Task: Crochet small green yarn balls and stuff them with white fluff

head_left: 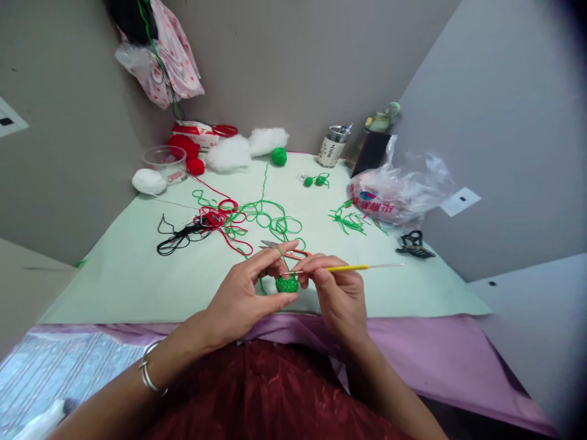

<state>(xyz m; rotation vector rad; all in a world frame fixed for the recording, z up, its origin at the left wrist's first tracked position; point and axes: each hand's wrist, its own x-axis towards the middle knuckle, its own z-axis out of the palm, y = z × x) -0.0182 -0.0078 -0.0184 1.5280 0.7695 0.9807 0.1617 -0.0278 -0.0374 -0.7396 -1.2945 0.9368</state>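
Note:
Between the thumb and fingers of my left hand [254, 287] is a small green crochet piece [287, 285], rounded in shape. Green yarn [280, 227] runs from the table up over my left index finger. My right hand [338, 290] is closed around the yellow grip of a crochet hook [347, 267], whose metal tip meets the top edge of the piece. Just beyond my fingers lie scissors [300, 253] with orange handles, partly hidden by my left hand.
Tangled red yarn [215, 217] and black yarn [183, 237] lie left. White stuffing [229, 153], a green yarn ball [279, 156] and a pen can [332, 148] stand behind. Right are green scraps [348, 219], a plastic bag [398, 189] and a black claw clip [415, 244].

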